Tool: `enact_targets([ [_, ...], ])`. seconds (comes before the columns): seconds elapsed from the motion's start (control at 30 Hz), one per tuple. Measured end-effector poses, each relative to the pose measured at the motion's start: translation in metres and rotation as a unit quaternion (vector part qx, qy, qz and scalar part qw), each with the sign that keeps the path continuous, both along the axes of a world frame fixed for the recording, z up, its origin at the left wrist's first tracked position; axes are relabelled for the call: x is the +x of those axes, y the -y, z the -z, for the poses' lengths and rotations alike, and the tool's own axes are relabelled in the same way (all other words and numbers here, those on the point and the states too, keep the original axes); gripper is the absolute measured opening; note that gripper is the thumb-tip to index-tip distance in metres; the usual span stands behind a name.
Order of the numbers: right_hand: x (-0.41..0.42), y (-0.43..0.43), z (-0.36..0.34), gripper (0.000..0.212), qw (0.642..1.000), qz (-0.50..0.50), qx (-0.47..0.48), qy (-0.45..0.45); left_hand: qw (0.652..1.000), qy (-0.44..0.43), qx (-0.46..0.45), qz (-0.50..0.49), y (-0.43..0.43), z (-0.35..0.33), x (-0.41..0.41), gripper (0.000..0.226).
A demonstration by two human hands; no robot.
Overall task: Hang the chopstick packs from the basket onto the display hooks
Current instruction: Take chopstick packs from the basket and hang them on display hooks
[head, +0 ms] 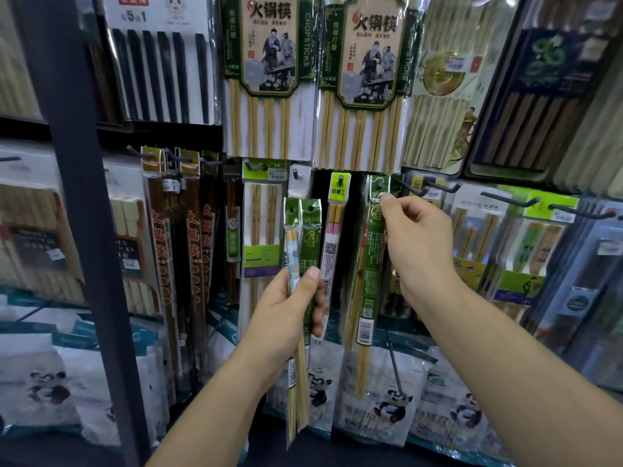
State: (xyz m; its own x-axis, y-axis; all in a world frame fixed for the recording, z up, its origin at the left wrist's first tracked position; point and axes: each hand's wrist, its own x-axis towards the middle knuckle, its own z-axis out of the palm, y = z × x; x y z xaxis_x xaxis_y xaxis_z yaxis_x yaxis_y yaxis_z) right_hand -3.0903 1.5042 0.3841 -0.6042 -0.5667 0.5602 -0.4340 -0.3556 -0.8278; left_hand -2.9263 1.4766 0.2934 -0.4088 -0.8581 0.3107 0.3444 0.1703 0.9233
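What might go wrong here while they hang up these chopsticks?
The right hand pinches the top of a green pack at a hook; released before its hole is fully on, it could drop. The left hand grips two spare packs together, so one might slide out.

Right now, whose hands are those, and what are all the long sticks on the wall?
There is no machine here. A person wears one camera on their head, so you see what they see: their own two hands in front of a shop wall. The sticks are chopsticks in packs, hanging from hooks. The left hand grips two thin packs, held upright. The right hand pinches the top of a long green pack right at a hook. Above hang bigger packs with a drawing of two people. No basket shows in this picture.
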Motion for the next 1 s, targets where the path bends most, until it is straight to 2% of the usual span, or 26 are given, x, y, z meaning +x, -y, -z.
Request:
enact_targets([
  [0.13,0.000,0.000,0.005,0.042,1.000,0.016,0.014,-0.014,1.000,-0.006,0.002,0.006,0.000,0.001,0.000,0.025],
  [0.3,-0.001,-0.007,0.013,0.038,0.999,0.037,0.004,0.020,0.999,-0.029,0.018,0.026,0.000,0.002,0.000,0.020],
  [0.4,0.007,-0.014,0.017,0.033,1.000,-0.006,0.001,0.014,0.999,-0.036,0.014,0.032,0.000,0.002,0.001,0.019],
  [0.5,0.021,-0.019,0.018,0.016,0.996,-0.077,0.027,-0.025,0.999,-0.030,-0.001,0.045,-0.002,0.002,0.000,0.029],
  [0.57,0.028,-0.021,0.018,0.011,0.992,-0.111,0.041,-0.043,0.998,-0.029,-0.015,0.058,-0.003,0.003,-0.001,0.020],
  [0.63,0.032,-0.021,0.018,0.013,0.991,-0.116,0.044,-0.059,0.997,-0.032,-0.021,0.067,-0.004,0.003,-0.002,0.011],
  [0.73,0.031,-0.023,0.014,0.018,0.992,-0.101,0.039,-0.058,0.995,-0.062,0.014,0.073,-0.003,0.005,-0.005,0.027],
  [0.87,0.022,-0.024,-0.002,0.025,0.997,-0.079,0.009,0.023,0.999,-0.038,0.015,0.021,0.002,0.007,-0.005,0.024],
  [1.0,0.014,-0.019,-0.011,0.027,0.998,-0.051,0.009,0.038,1.000,-0.024,-0.003,0.015,0.002,0.006,-0.001,0.031],
])
